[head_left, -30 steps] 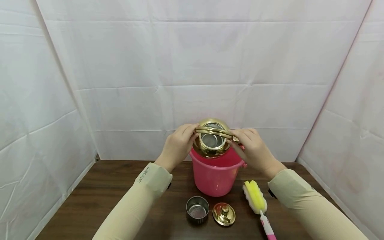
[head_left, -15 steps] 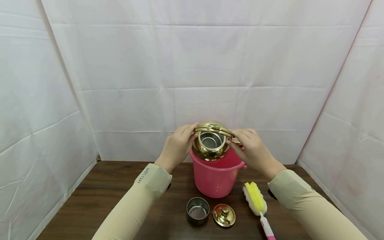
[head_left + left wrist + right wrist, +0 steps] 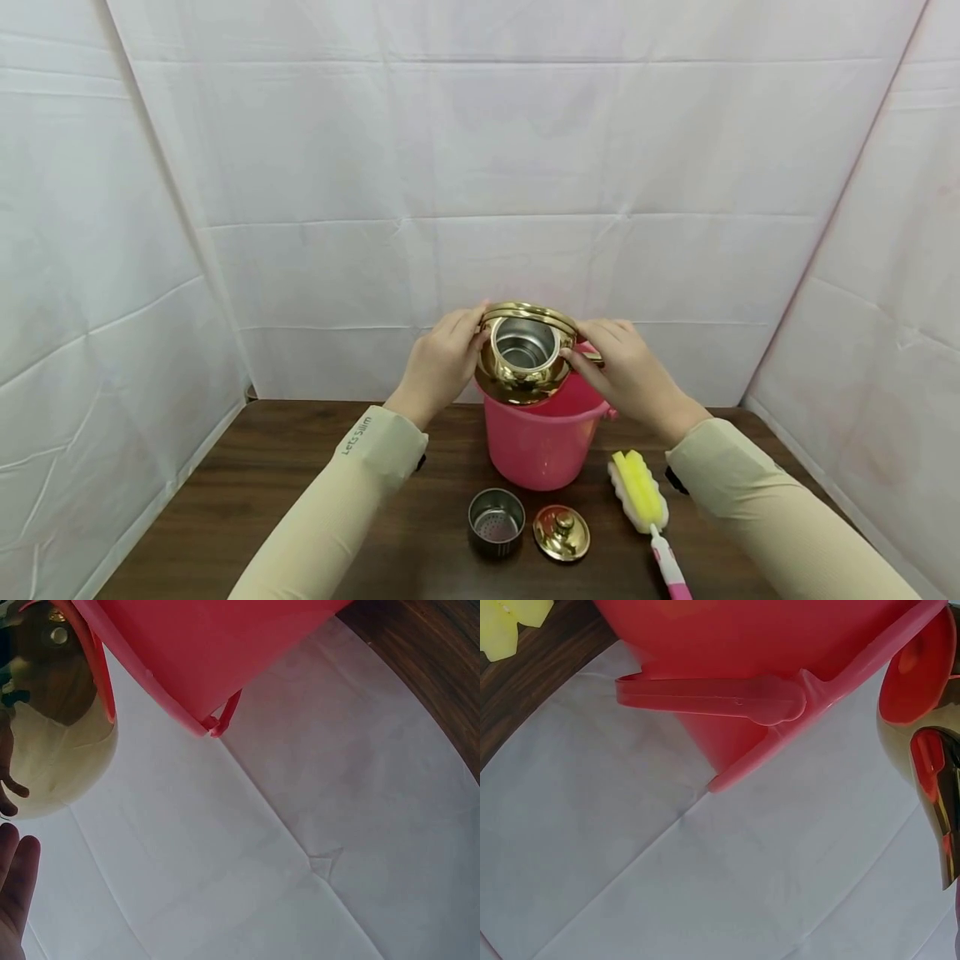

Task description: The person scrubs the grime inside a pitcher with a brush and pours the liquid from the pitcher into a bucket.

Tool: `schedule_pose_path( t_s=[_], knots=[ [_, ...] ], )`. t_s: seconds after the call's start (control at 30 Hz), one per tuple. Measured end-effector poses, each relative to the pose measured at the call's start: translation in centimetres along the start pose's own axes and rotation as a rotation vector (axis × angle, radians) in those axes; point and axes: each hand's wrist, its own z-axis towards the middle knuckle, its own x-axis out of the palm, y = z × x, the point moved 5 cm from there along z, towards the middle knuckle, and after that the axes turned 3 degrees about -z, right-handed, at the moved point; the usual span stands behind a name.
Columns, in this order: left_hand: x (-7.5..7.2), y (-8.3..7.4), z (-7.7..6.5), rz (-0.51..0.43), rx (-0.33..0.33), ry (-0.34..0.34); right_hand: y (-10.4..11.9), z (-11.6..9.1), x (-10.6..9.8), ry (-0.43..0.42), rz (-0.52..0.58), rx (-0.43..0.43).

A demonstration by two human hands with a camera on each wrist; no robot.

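Note:
A shiny gold teapot (image 3: 513, 392) with an arched handle (image 3: 528, 311) is held over the mouth of a pink bucket (image 3: 536, 454). Its lidless opening faces the head camera and shows a steel-grey inside. My left hand (image 3: 442, 358) grips the left side, fingers at the handle's end. My right hand (image 3: 626, 367) grips the right side beside the short spout (image 3: 592, 358). In the left wrist view the curved gold body (image 3: 67, 742) reflects the bucket, and fingertips (image 3: 22, 870) show at the edge. The right wrist view catches the spout (image 3: 937, 795) at its right border.
A round metal strainer (image 3: 496, 523) and a gold lid (image 3: 562, 533) stand in front of the bucket on the dark wooden table (image 3: 300, 492). A yellow and white sponge brush (image 3: 637, 492) lies to the right. White cloth (image 3: 480, 167) hangs behind and at both sides.
The teapot has tilted, so the handle that crossed its opening now arches above it. It has also shifted slightly left. Both hands keep their grip.

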Motion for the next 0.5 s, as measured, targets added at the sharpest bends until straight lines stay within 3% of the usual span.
schedule_pose_path(
  t_s=[0.5],
  knots=[
    [-0.19,0.16,0.15,0.001,-0.012,0.003,-0.23,0.41,0.31,0.007,0.018,0.019]
  ],
)
